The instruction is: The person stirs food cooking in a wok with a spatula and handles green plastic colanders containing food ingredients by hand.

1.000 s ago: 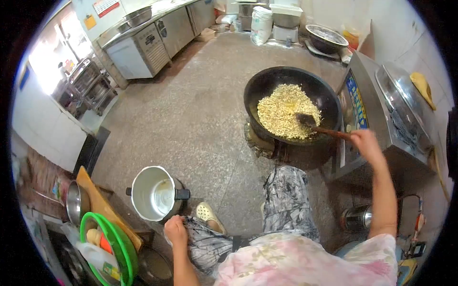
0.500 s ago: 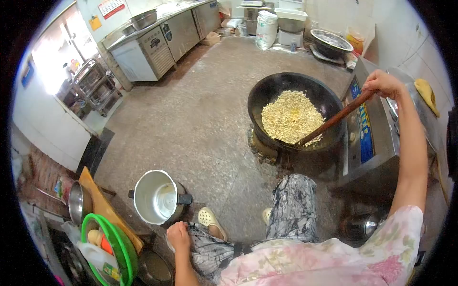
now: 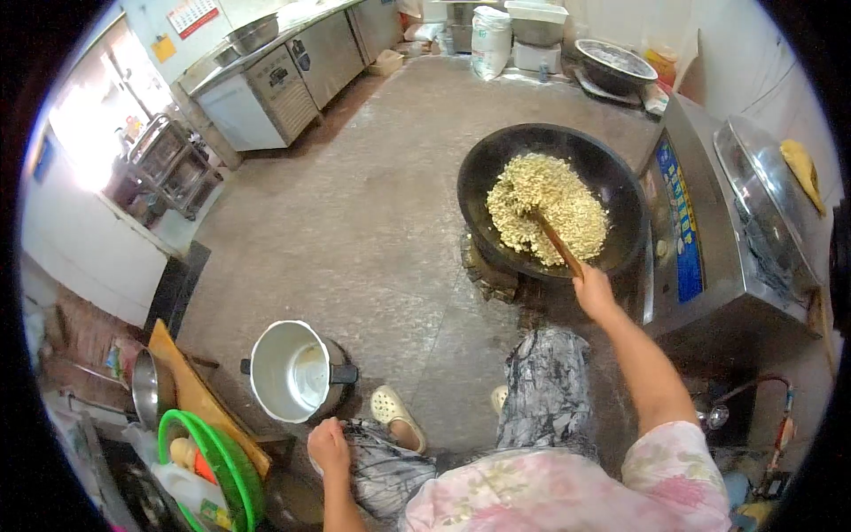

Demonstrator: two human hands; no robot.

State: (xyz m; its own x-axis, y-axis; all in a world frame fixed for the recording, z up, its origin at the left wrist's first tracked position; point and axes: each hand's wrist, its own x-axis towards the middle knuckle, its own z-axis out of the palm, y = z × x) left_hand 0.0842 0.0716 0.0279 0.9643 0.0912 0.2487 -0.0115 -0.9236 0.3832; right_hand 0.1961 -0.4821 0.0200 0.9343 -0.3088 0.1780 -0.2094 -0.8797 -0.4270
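My right hand (image 3: 595, 293) grips the long wooden handle of a spatula (image 3: 557, 240) at the near rim of a large black wok (image 3: 618, 176). The spatula's far end is sunk in a heap of small pale-yellow pieces (image 3: 567, 204), so its blade is hidden. I cannot make out exactly what the pieces are. My left hand (image 3: 330, 445) rests on my left knee with its fingers curled, and nothing shows in it. A silver pot (image 3: 301, 372) with black side handles stands just beyond that hand. Liquid or a shine shows at its bottom.
A steel unit with a blue panel (image 3: 680, 223) stands right of the wok. At lower left are a wooden board (image 3: 191, 386), a steel bowl (image 3: 152, 388) and a green-rimmed basket (image 3: 232, 461). Steel counters (image 3: 332, 58) and a white sack (image 3: 491, 43) line the back.
My right hand has moved left and down from the upper right, swinging the spatula into the middle of the heap. The pieces have shifted. My left hand stays on the knee.
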